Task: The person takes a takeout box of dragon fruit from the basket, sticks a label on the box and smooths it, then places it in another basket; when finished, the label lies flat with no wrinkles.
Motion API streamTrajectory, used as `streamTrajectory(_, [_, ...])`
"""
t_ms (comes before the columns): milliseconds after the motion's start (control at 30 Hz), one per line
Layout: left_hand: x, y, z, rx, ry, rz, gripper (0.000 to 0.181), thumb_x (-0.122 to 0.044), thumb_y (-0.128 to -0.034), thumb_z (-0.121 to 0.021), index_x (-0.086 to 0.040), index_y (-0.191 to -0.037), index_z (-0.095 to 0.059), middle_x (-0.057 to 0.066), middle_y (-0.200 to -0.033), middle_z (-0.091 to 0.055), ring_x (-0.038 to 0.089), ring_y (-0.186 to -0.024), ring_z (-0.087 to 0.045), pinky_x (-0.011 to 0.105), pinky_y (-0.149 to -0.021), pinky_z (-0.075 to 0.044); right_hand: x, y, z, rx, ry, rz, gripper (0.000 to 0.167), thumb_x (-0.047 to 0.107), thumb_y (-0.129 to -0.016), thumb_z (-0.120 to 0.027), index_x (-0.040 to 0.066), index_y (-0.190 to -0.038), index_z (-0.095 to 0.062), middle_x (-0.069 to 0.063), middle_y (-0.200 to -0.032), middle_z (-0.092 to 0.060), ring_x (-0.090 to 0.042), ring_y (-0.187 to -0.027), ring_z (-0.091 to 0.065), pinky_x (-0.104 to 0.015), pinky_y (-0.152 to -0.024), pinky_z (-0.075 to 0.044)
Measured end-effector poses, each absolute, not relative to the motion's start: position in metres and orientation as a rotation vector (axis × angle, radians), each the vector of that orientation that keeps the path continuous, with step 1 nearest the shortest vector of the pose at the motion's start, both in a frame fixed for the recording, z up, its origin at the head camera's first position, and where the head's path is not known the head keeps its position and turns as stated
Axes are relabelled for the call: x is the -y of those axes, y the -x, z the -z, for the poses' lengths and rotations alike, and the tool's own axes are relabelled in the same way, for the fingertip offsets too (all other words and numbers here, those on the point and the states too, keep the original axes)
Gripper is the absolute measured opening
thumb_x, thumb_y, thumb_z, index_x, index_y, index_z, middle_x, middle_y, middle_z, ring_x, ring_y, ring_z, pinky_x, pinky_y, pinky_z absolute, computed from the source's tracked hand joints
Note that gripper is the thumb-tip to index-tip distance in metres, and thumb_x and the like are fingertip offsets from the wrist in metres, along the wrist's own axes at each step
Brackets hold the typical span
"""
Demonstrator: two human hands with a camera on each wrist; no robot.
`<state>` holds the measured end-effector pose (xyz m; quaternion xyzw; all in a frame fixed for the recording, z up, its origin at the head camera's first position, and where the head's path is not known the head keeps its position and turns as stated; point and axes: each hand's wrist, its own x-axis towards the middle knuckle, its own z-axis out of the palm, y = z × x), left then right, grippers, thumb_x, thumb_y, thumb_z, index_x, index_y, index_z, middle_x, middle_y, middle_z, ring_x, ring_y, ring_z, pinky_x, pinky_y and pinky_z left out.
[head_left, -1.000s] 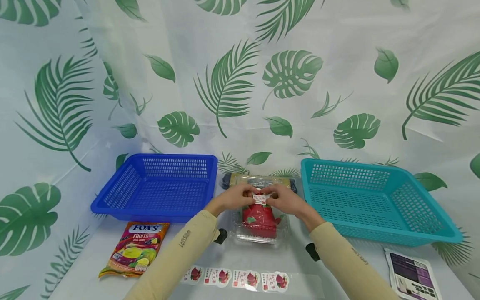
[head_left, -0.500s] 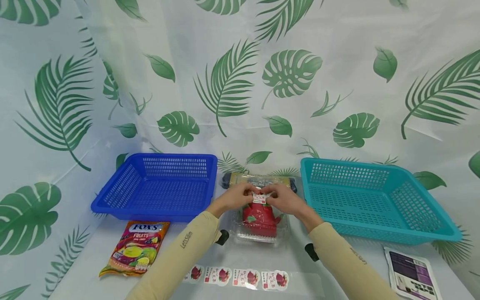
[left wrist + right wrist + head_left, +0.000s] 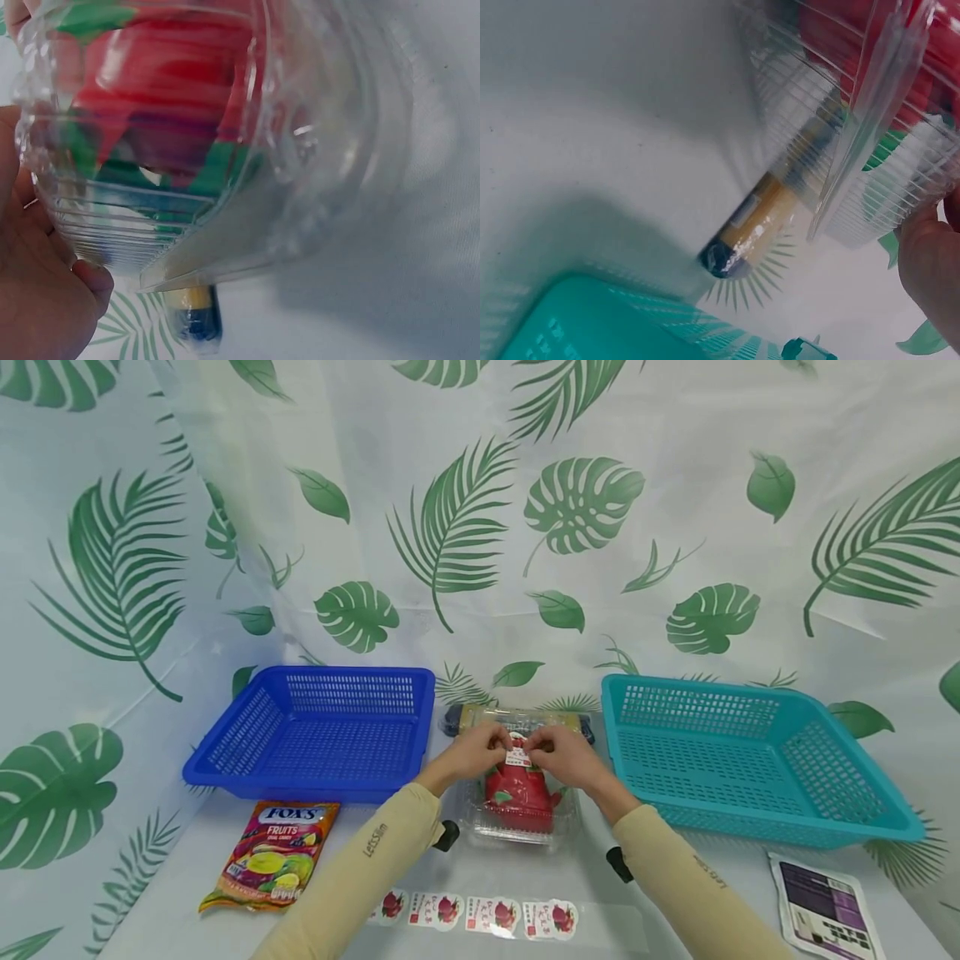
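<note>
A clear plastic clamshell box [image 3: 516, 837] with red dragon fruit [image 3: 519, 797] inside stands between the baskets. Over its lid, a white dragon-fruit sticker [image 3: 517, 757] spans the gap between my two hands. My left hand [image 3: 474, 752] pinches the sticker's left edge with thumb and curled fingers; my right hand [image 3: 564, 755] does likewise at the right edge. Whether the sticker's back fully touches the lid cannot be made out. In the left wrist view, the left hand [image 3: 45, 292] is beside the box's ribbed wall. The right hand [image 3: 934, 266] appears past the box in the right wrist view.
A blue basket [image 3: 307, 793] stands left, a teal basket [image 3: 750, 831] right. Behind the box lies a wrapped dark-blue-and-yellow roll [image 3: 750, 225]. A strip of stickers [image 3: 495, 917] lies in front. A candy bag [image 3: 273, 858] and a purple-white pouch [image 3: 825, 910] flank it.
Both hands have shifted very slightly upward at the sticker, and the fingertips sit a little further up its edges. The box and the surrounding things stay in place.
</note>
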<state>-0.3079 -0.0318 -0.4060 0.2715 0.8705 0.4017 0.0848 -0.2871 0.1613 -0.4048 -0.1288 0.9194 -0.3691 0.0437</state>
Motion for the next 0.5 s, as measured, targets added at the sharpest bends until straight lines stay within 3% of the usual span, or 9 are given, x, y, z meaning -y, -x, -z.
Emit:
streamTrajectory(233, [0.034,0.307,0.406,-2.653,-0.842,-1.145,0.01,-0.002,-0.0883,-0.057,-0.004,-0.094,-0.065,0.001,-0.082,-0.056,0.011,-0.071,-0.051,0.023,-0.064,-0.043,-0.162,0.288,0.405,-2.798,0.377,1.136,0.011,0.009,-0.093,-0.06,0.005,-0.098,-0.069,-0.006,-0.093,-0.064,-0.02,-0.081,-0.057,-0.033,-0.073,-0.052])
streamTrajectory(500, [0.037,0.304,0.418,-2.709,-0.843,-1.288,0.012,-0.013,-0.0951,-0.059,-0.007,-0.097,-0.07,0.001,-0.093,-0.058,0.014,-0.084,-0.055,0.027,-0.075,-0.047,-0.172,0.286,0.408,-2.75,0.39,1.259,0.014,0.016,-0.097,-0.059,0.007,-0.104,-0.067,-0.006,-0.096,-0.064,-0.022,-0.084,-0.059,-0.035,-0.073,-0.052])
